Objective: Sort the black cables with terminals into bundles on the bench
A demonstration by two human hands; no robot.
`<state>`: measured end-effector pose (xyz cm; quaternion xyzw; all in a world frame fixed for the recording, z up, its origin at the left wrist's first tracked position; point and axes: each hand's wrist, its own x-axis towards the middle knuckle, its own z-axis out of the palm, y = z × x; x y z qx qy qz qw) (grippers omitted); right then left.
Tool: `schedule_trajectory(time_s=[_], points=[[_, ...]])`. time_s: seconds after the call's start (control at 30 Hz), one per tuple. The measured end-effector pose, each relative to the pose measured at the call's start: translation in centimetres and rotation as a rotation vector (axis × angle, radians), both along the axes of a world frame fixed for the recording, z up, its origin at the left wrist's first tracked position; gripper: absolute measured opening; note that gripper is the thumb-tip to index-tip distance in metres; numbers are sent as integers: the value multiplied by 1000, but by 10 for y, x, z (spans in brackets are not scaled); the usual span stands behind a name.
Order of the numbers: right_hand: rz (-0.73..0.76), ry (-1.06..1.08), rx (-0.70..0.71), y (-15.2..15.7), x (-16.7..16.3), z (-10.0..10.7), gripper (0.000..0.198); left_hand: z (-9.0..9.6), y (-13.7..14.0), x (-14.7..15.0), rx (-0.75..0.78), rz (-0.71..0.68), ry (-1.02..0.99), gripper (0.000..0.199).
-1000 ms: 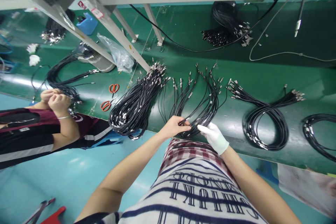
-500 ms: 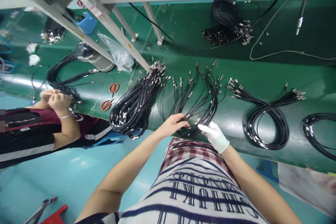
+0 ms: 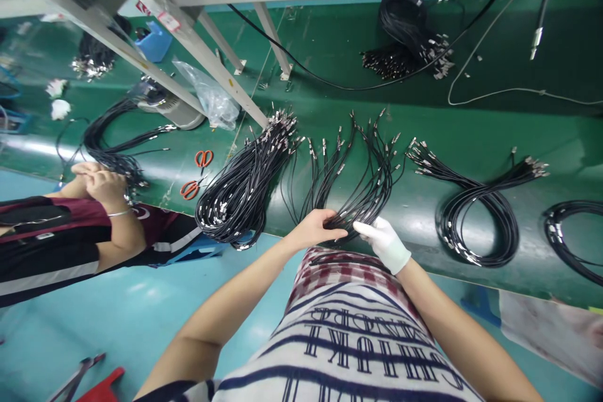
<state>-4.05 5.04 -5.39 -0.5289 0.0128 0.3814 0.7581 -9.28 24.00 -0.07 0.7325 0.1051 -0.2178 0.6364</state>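
The left hand (image 3: 311,230), bare, reaches in at the near edge of the green counter (image 3: 475,132), its thumb and index finger parted beside the lower bends of a spread of black cables (image 3: 381,191). The right hand (image 3: 385,246), in a white glove, has its fingertips together against the same cables from the other side; whether they grip any strand I cannot tell. The cables lie on the counter just beyond both hands, their metal-tipped ends fanned away from the person. A thick cable bundle (image 3: 238,195) lies to the left, with orange-handled scissors (image 3: 190,190) beside it. To the right rests a looped cable coil (image 3: 506,226) with crossed ends, and another coil (image 3: 554,229) is cut off by the picture's edge. Farther left, a co-worker's hands (image 3: 104,187) are close together near more cables (image 3: 97,132).
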Motion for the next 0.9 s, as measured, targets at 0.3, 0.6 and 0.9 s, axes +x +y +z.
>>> schedule_trajectory(time_s=[0.3, 0.6, 0.9], points=[[44, 4, -107, -13, -1, -15, 48, 12, 12, 4, 6, -106, -46, 35], [239, -38, -562, -65, 15, -43, 39, 57, 40, 13, -135, -39, 22, 40], [212, -314, -123, 4, 13, 53, 35, 42, 12, 13, -273, 38, 87, 39]])
